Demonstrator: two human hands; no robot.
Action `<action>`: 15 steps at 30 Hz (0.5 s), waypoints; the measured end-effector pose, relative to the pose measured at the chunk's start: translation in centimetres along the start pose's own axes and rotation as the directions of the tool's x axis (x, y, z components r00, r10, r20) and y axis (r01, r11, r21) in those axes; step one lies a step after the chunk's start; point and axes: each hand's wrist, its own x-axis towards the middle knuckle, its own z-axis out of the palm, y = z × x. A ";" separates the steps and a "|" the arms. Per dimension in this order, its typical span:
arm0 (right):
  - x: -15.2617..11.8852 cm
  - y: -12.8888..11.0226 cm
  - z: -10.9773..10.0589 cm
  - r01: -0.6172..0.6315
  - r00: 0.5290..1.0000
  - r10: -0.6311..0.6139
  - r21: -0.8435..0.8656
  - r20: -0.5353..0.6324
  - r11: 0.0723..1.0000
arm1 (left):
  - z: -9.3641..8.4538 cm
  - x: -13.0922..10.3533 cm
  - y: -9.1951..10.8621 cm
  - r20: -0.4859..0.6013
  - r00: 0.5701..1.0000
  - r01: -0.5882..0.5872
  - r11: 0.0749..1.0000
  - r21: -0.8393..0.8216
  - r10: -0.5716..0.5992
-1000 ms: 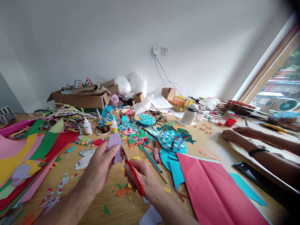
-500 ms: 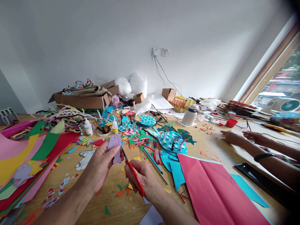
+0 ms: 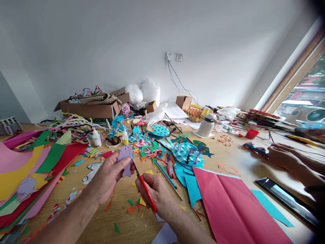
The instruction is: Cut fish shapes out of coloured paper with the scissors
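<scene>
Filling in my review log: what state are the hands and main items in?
Purple paper fish: head up, tail down
Scissors: blades beside fish, opening unclear
Left hand: gripping fish
Right hand: gripping scissors
Yellow-labelled bottle: upright
Flask: upright, lid on
Cardboard box: open, filled
Red paper: creased

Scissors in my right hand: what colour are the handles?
Red; the handles show in the head view.

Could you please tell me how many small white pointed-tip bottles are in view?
2: one small white pointed-tip bottle near the multicoloured fuzzy stems, and a yellow-labelled one beyond the purple paper fish. Others may be hidden.
</scene>
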 end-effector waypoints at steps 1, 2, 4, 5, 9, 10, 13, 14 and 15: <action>0.0 0.0 0.0 -0.003 1.000 0.003 -0.002 -0.006 1.000 | 0.0 0.0 0.0 0.001 1.000 0.002 1.000 -0.005 -0.002; 0.0 0.0 0.1 -0.005 1.000 0.005 0.002 -0.012 1.000 | -0.1 -0.1 0.0 -0.001 1.000 0.005 1.000 -0.011 -0.005; 0.0 0.0 0.1 -0.008 1.000 0.009 0.023 -0.017 1.000 | 0.0 -0.2 0.0 -0.010 1.000 0.006 1.000 -0.014 -0.006; 0.0 0.0 0.1 -0.011 1.000 0.012 0.036 -0.018 0.999 | 0.1 -0.2 0.1 -0.013 1.000 0.005 1.000 -0.010 -0.005; 0.0 0.1 0.1 -0.032 0.999 0.033 0.056 -0.011 0.998 | 0.3 -0.2 0.3 -0.019 1.000 0.009 1.000 0.010 -0.008; 0.0 0.1 0.1 -0.033 0.999 0.033 0.053 -0.009 0.998 | 0.3 -0.2 0.3 -0.017 1.000 0.014 1.000 0.014 -0.014; 0.0 0.2 0.1 -0.018 1.000 0.019 0.048 -0.010 0.999 | 0.1 -0.2 0.3 0.001 1.000 0.023 1.000 0.021 -0.023; 0.0 0.2 0.1 -0.011 1.000 0.011 0.045 -0.013 0.999 | 0.1 -0.2 0.2 0.008 1.000 0.025 0.999 0.022 -0.025; 0.0 0.2 0.1 -0.002 1.000 0.002 0.037 -0.016 0.999 | 0.0 -0.1 0.1 0.013 0.999 0.030 0.999 0.023 -0.030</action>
